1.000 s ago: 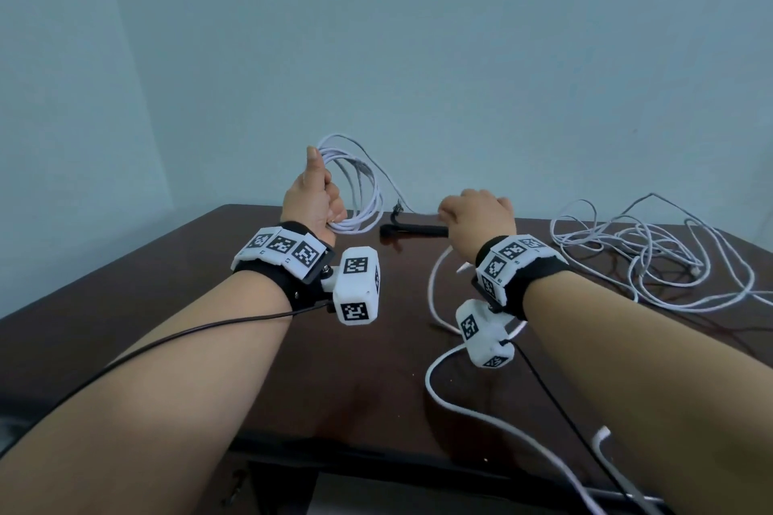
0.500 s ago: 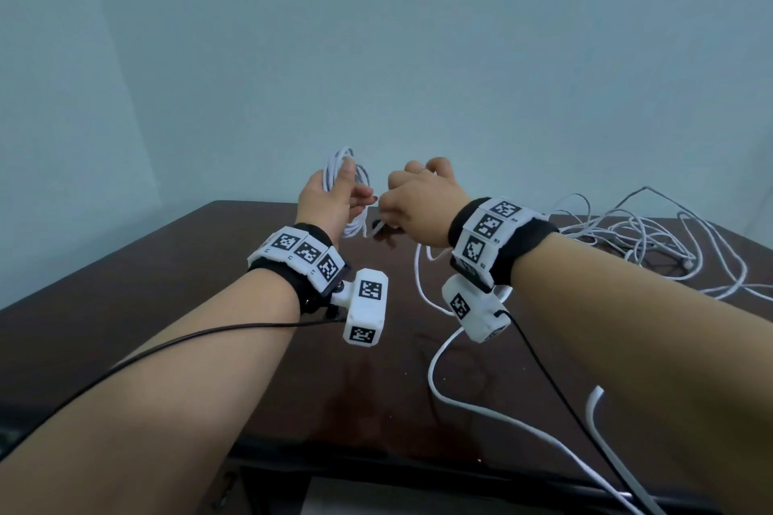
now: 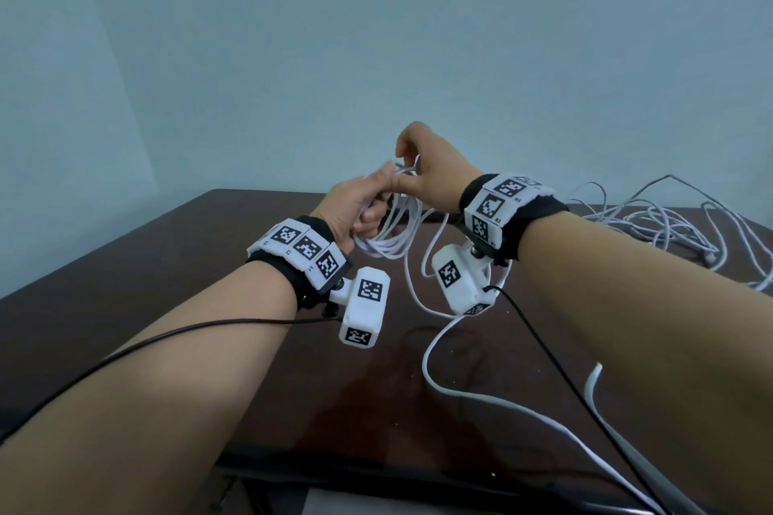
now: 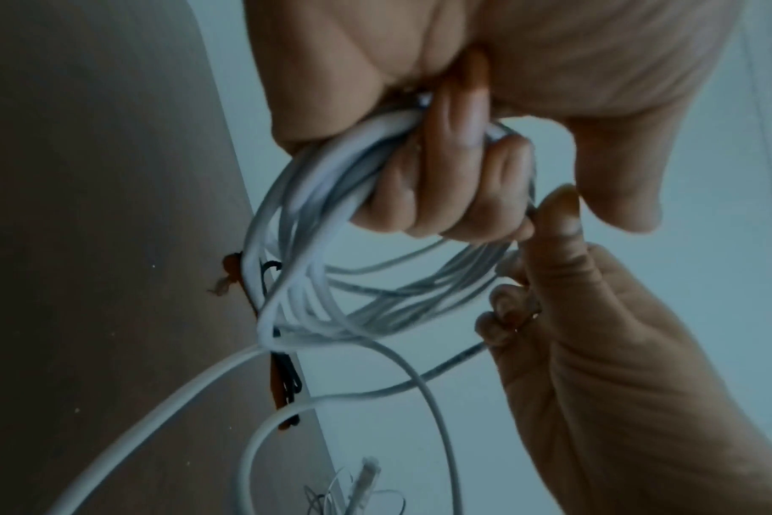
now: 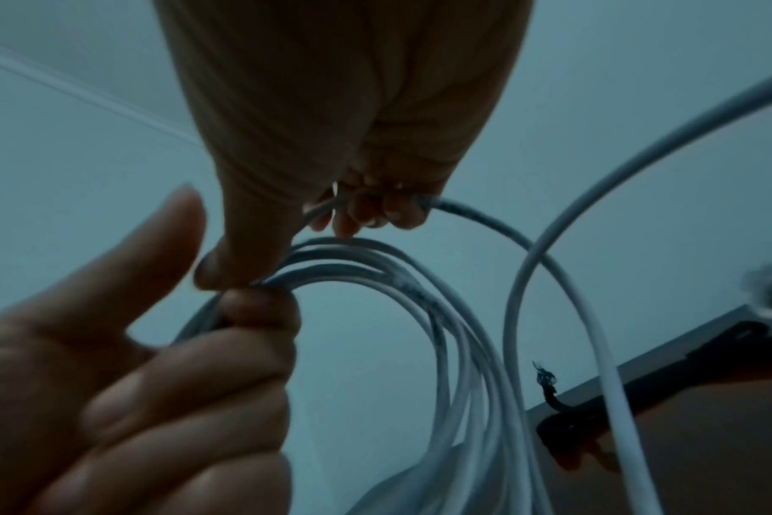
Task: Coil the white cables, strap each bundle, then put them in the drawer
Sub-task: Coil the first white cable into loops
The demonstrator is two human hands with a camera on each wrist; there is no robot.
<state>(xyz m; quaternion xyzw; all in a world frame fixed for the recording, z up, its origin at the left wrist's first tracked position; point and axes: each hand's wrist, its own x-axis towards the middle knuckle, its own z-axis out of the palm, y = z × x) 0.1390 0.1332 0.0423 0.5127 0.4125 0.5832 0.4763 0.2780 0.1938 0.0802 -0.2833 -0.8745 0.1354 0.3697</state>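
My left hand (image 3: 355, 209) holds a coil of white cable (image 3: 389, 240) up above the dark table; its fingers (image 4: 441, 195) are curled through the loops (image 4: 331, 278). My right hand (image 3: 422, 171) is just above and pinches one strand at the coil's top (image 5: 446, 205) between its fingertips (image 5: 375, 212). The coil (image 5: 446, 313) hangs between both hands. From it a loose tail (image 3: 435, 368) runs down over the table toward the front edge. A black strap (image 5: 640, 393) lies on the table behind the hands, also in the left wrist view (image 4: 285, 376).
A loose tangle of white cables (image 3: 669, 226) lies at the back right of the brown table (image 3: 167, 284). A clear cable plug (image 4: 366, 477) rests near that tangle. Black camera wires trail from both wrists. A pale wall stands close behind the table.
My right hand left the black strap on the table and rose to the coil, where it now pinches a strand. My left hand brought the coil lower and nearer to me.
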